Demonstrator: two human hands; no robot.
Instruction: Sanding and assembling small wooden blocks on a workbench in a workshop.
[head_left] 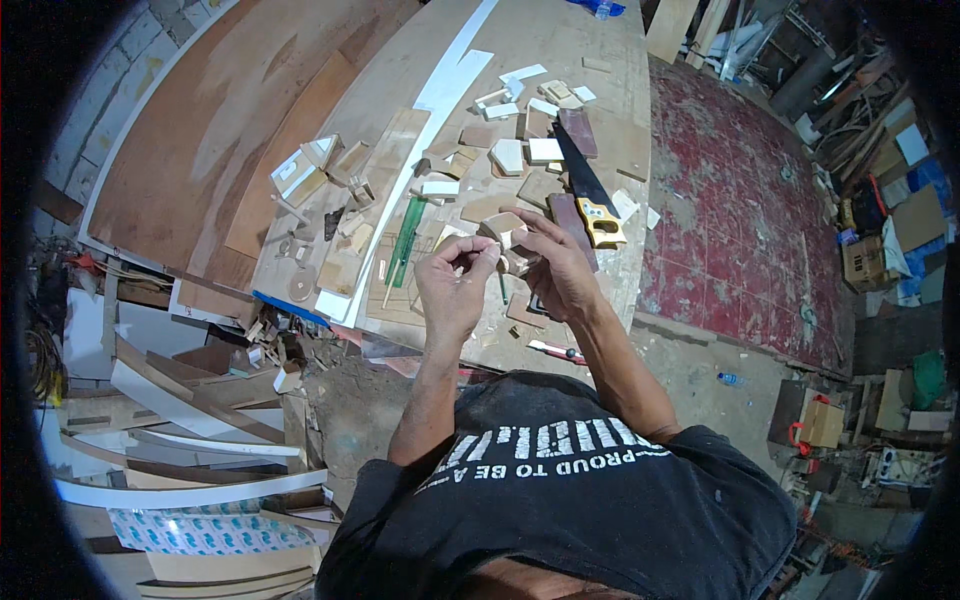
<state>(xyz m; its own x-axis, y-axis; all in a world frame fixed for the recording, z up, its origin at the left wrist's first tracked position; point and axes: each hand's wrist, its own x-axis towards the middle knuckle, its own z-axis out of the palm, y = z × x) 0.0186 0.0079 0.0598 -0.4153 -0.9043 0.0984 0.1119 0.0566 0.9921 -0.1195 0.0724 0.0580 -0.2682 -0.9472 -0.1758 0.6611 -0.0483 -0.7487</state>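
My right hand (560,265) holds a small pale wooden block (503,224) above the near part of the plywood table, fingers curled round it. Close against it, my left hand (455,285) is closed in a pinch, thumb and forefinger meeting at the block's near side. Whatever sits between those left fingertips is too small to name. Just left of the hands lies a green straight strip (405,240) on the table. To their right is a handsaw (603,224) with a yellow handle and dark blade, pointing away from me.
Several wooden offcuts (508,157) are scattered over the table (570,40). A small box-like wooden piece (300,172) stands at the left. A red-and-black handled tool (557,352) lies at the near edge. Curved boards (200,495) are stacked at lower left; red flooring (740,220) extends right.
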